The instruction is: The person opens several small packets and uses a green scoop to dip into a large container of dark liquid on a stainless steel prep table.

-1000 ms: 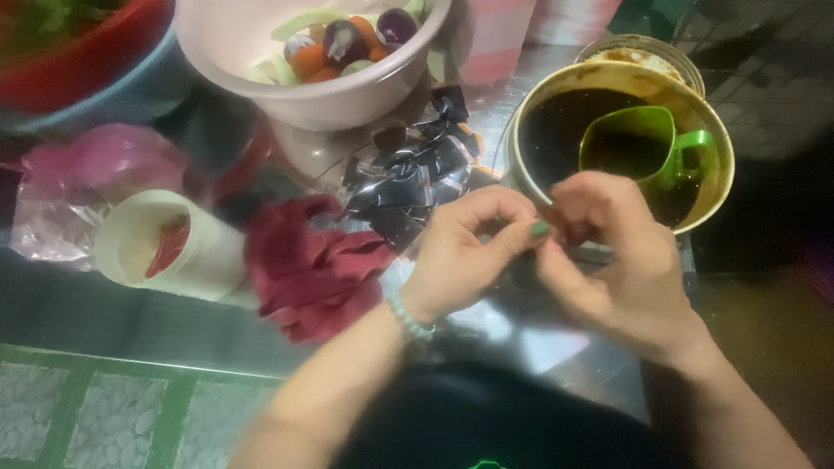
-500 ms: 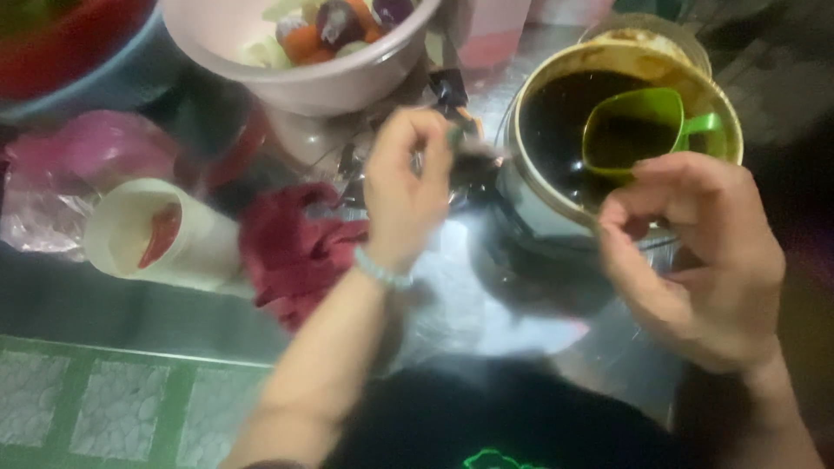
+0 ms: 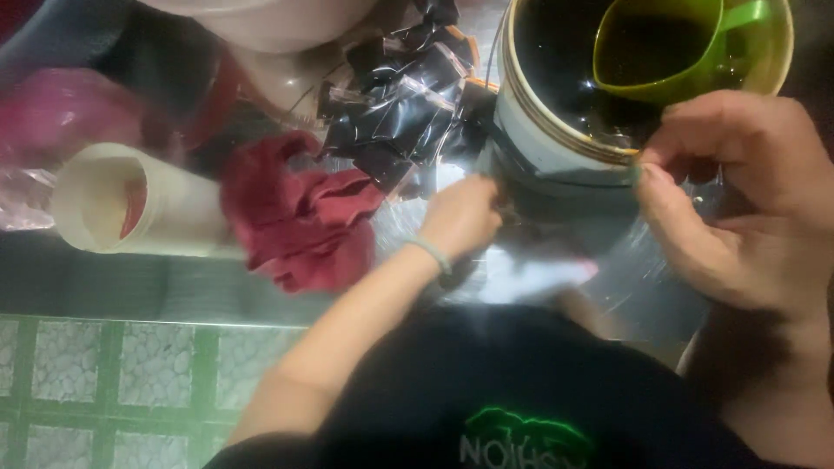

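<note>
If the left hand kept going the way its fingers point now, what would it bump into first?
Probably the lower wall of the grey bucket: the left hand points up and right, knuckles close beside it. Depth is unclear, so contact may already exist.

Clear plastic bag (image 3: 556, 260) stretched flat w/ both hands, below bucket.

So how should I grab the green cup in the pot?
Probably by its handle, coming from above on the right. The green cup sits in dark liquid inside the pot, so only its handle and rim look dry and reachable.
</note>
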